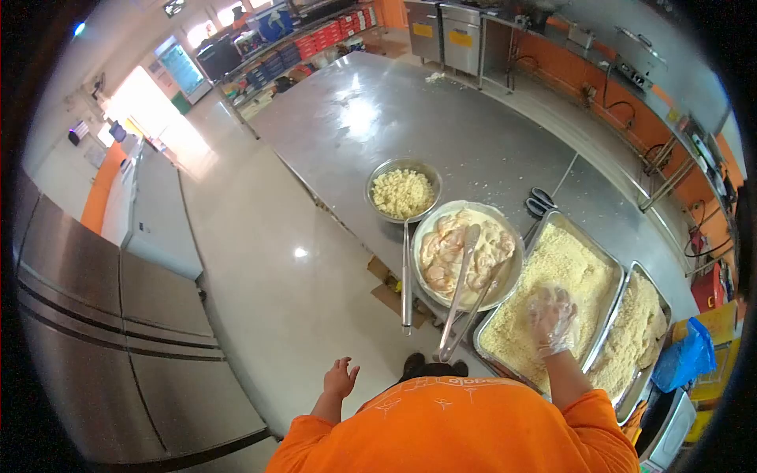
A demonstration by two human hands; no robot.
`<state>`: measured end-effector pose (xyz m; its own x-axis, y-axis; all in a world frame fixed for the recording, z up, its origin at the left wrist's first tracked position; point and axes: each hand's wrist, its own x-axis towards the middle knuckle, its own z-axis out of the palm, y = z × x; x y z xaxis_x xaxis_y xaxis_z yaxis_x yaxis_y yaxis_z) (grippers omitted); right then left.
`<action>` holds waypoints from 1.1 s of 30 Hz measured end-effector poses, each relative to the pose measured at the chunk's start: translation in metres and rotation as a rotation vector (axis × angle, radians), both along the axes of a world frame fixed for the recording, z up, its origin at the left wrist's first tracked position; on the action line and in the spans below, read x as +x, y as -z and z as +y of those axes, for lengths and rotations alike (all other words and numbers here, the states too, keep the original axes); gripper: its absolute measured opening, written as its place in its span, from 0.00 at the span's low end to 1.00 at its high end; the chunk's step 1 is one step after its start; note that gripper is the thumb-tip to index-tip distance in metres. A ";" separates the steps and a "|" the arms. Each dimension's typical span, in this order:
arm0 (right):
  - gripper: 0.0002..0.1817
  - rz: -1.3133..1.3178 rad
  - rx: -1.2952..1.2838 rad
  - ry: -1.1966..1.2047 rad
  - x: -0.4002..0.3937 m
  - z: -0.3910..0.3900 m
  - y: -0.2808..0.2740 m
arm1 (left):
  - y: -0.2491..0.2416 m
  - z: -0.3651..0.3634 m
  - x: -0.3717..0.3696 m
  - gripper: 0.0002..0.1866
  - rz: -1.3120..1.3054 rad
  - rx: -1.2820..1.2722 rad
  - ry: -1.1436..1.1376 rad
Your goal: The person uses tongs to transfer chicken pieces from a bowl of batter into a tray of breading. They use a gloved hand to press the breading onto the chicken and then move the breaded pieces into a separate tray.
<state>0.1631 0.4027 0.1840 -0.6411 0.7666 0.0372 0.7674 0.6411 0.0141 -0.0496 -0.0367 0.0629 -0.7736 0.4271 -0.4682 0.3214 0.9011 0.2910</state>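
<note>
My right hand (553, 317), in a clear plastic glove, lies palm down on the pale breadcrumbs (571, 264) that fill a metal tray (620, 277). Its fingers look stretched out; whatever is under the palm is hidden. Bare and holding nothing, my left hand (341, 378) hangs beside my body with its fingers apart. Left of the tray, a wide bowl (516, 277) contains raw meat pieces (443, 251) in creamy batter. Metal tongs (460, 285) lean in that bowl, their handle end over its near rim. Behind it sits a long-handled metal strainer or pan (406, 272) of yellowish crumbs (402, 193).
Black-handled scissors (540, 202) lie behind the crumb tray on the steel table (441, 118). A second tray (666, 303) at right carries crumb-coated pieces. Near it are a blue plastic bag (686, 355) and yellow containers (714, 323). Steel cabinets (118, 331) line the left.
</note>
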 end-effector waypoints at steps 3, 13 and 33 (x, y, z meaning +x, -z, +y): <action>0.29 -0.146 -0.028 -0.005 0.004 -0.001 -0.011 | -0.001 0.023 -0.004 0.24 0.005 0.071 0.064; 0.34 -0.248 -0.227 0.177 0.014 -0.001 -0.034 | -0.016 0.005 -0.001 0.24 0.006 0.038 0.066; 0.27 -0.192 -0.653 0.195 0.064 0.037 -0.050 | 0.083 -0.017 -0.018 0.20 0.080 0.455 0.099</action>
